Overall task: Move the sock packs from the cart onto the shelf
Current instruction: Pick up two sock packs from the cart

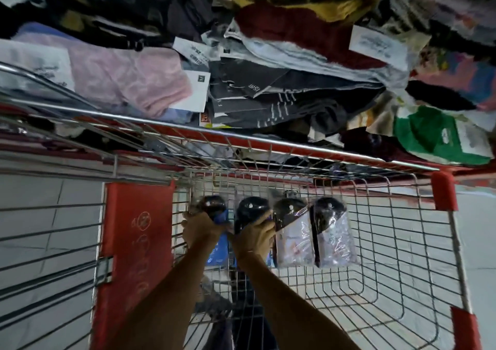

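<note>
Meanwhile, left hand [201,226] and right hand [255,235] each clasped round a sock pack [214,207] in the cart [402,242].

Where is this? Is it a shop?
Probably a clothing shop. A wire cart with red trim holds plastic-wrapped sock packs, and beyond it a shelf is heaped with tagged socks carrying paper labels.

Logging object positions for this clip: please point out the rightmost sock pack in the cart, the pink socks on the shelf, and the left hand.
rightmost sock pack [334,235], head view, clear wrapper middle
pink socks [128,81], head view, fabric centre
left hand [202,229], head view, back of hand
</note>
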